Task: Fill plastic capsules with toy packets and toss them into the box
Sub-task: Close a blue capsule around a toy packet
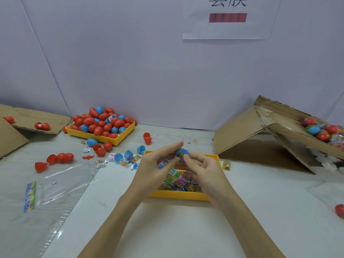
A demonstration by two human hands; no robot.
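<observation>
Both hands [158, 162] pinch a blue capsule [182, 153], seemingly pointing up-left.

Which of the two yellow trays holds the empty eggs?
The far yellow tray near the wall, left of the hands, heaped with red and blue capsules. The near yellow tray, under the hands, holds colourful toy packets instead.

two yellow trays [119, 141] [178, 195], two hands [158, 164] [202, 170], two cardboard boxes [242, 131] [11, 138].
</observation>
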